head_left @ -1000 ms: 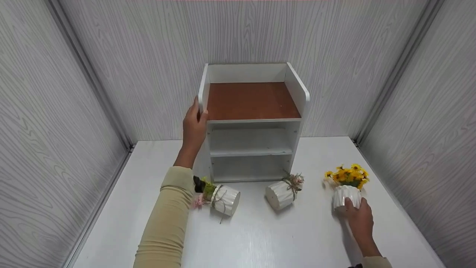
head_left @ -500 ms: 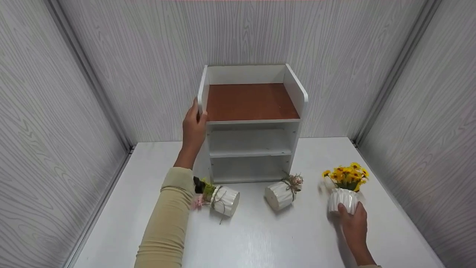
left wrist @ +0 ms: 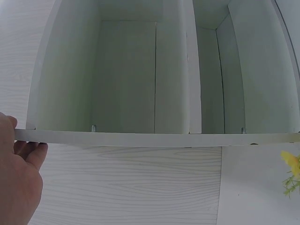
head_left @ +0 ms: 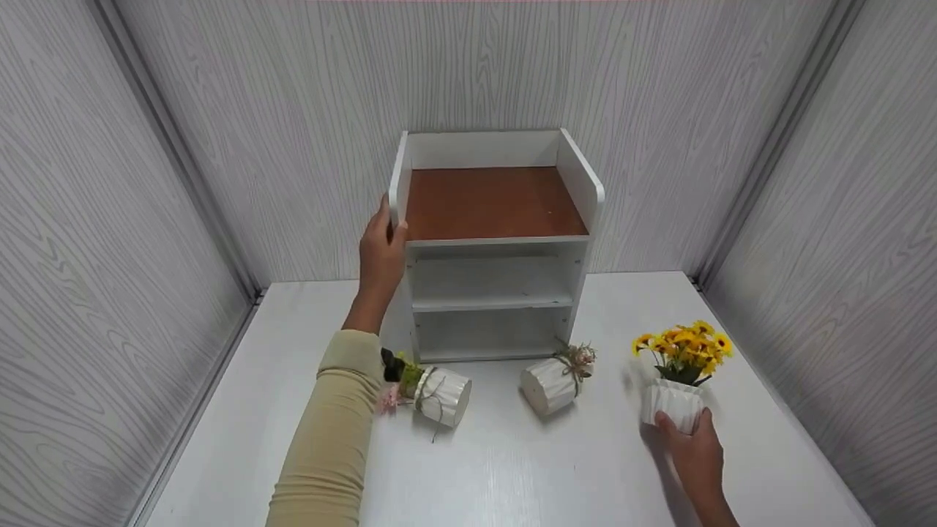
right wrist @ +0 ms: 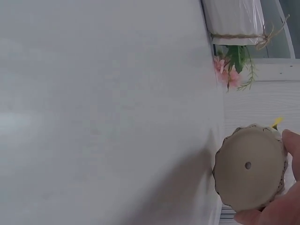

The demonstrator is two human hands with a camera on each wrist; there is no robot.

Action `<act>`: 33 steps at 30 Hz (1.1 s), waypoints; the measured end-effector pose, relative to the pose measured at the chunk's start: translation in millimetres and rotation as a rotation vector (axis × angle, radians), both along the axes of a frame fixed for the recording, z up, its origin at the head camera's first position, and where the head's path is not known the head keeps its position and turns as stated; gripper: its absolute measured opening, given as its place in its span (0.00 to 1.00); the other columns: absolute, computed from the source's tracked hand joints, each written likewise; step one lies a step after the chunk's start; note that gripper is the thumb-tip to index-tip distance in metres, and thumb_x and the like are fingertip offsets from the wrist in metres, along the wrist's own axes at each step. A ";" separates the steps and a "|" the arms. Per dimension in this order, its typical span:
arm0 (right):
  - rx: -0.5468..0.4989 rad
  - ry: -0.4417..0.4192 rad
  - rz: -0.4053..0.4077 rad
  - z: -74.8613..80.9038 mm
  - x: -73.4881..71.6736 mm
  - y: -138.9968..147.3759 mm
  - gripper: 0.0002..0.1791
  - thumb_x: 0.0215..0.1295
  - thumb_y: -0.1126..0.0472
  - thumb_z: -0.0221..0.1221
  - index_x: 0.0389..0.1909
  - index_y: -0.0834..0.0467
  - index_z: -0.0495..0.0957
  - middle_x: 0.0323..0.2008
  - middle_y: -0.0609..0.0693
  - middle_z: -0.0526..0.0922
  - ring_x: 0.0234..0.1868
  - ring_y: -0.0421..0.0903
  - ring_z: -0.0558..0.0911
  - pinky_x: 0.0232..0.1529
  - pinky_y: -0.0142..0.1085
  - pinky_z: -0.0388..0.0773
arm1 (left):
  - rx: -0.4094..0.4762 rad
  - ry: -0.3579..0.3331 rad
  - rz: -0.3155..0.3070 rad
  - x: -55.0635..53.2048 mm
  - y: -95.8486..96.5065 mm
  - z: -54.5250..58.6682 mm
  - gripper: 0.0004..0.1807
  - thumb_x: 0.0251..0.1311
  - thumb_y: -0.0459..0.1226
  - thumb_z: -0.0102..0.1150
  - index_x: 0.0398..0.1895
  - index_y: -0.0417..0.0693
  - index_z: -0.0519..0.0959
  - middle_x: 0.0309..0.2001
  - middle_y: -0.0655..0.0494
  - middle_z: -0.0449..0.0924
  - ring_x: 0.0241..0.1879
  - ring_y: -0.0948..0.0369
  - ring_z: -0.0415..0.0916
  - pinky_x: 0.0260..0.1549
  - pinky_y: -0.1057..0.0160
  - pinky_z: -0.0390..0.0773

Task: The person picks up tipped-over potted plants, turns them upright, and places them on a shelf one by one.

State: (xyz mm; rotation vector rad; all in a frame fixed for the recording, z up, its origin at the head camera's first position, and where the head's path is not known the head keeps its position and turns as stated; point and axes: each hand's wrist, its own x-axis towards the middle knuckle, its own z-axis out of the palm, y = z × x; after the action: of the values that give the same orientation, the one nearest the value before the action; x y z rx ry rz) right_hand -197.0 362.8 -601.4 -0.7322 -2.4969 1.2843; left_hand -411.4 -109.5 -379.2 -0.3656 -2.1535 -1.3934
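The right hand [head_left: 694,448] gripped a white pot of yellow flowers [head_left: 675,399], seemingly just clear of the worktop [head_left: 512,476], though the gap was hard to judge. To its left lay a tipped pot [head_left: 553,383], and farther left a second pot [head_left: 443,395] on its side; beyond both, the left hand [head_left: 382,256] pinched the side panel [head_left: 400,174] of a white shelf unit [head_left: 492,304].

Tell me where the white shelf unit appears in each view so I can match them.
Head: the white shelf unit stands near the centre, left hand gripping its side.
Left wrist: it fills most of the upper part, its side panel running across.
Right wrist: only a part shows, at the upper right, beyond the twine-tied pot.
Shared landmark: the wood-grain wall.
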 end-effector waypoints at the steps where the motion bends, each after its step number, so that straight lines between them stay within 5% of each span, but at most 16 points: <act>1: 0.002 0.001 0.000 -0.4 1.4 -0.6 0.46 0.65 0.30 0.58 0.64 0.65 0.58 0.55 0.67 0.74 0.54 0.60 0.73 0.51 0.53 0.68 | -0.001 -0.002 0.002 -0.3 0.3 -0.3 0.32 0.78 0.39 0.46 0.80 0.44 0.53 0.72 0.44 0.66 0.72 0.54 0.64 0.69 0.52 0.67; 13: -0.080 -0.044 0.072 2.0 6.9 -4.4 0.53 0.64 0.39 0.65 0.72 0.69 0.49 0.66 0.70 0.65 0.67 0.64 0.66 0.65 0.59 0.63 | 0.005 -0.012 0.007 0.7 1.4 -0.4 0.32 0.78 0.40 0.46 0.81 0.47 0.52 0.71 0.45 0.67 0.69 0.55 0.67 0.67 0.53 0.70; 25: -0.078 0.065 0.135 -7.0 -8.6 3.2 0.47 0.61 0.54 0.71 0.68 0.75 0.56 0.64 0.72 0.69 0.66 0.63 0.69 0.67 0.56 0.64 | 0.001 -0.027 0.011 -0.3 0.2 -3.1 0.32 0.78 0.41 0.46 0.81 0.49 0.51 0.71 0.45 0.66 0.68 0.55 0.67 0.67 0.53 0.70; 33: -0.120 -0.040 0.189 -3.6 -18.9 4.4 0.57 0.63 0.48 0.69 0.77 0.70 0.42 0.74 0.71 0.57 0.74 0.65 0.59 0.72 0.60 0.56 | -0.006 -0.022 0.021 -1.3 -0.1 -4.1 0.32 0.79 0.40 0.45 0.81 0.48 0.52 0.73 0.44 0.65 0.70 0.53 0.66 0.66 0.53 0.70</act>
State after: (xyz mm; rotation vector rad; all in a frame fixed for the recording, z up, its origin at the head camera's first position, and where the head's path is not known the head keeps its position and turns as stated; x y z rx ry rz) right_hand -215.9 367.3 -605.0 -0.5628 -2.5914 1.5082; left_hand -412.7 -109.6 -383.2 -0.3306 -2.1738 -1.3853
